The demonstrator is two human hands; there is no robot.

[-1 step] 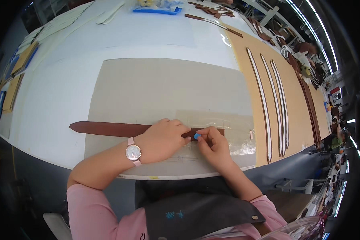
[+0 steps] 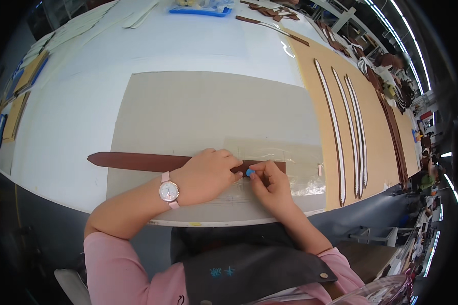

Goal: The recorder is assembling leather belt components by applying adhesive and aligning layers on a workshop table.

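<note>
A long brown leather strap [image 2: 137, 161] lies crosswise on the grey mat, its pointed end at the left and its square end at the right. My left hand [image 2: 209, 172], with a pink-banded watch on the wrist, presses the strap down from the near side, thumb and fingers bent around its edge. Between thumb and forefinger, my right hand [image 2: 273, 184] pinches a small round blue piece [image 2: 250, 173] at the strap's near edge, just right of the left fingertips. What kind of thing the blue piece is, I cannot make out.
The grey mat [image 2: 208, 107] carries a clear plastic sheet [image 2: 303, 157] under the strap's right end. Several white-faced straps [image 2: 336, 137] lie on a tan board [image 2: 381, 168] at the right. A blue tray [image 2: 201, 12] stands at the far edge; wooden blocks [image 2: 16, 119] sit far left.
</note>
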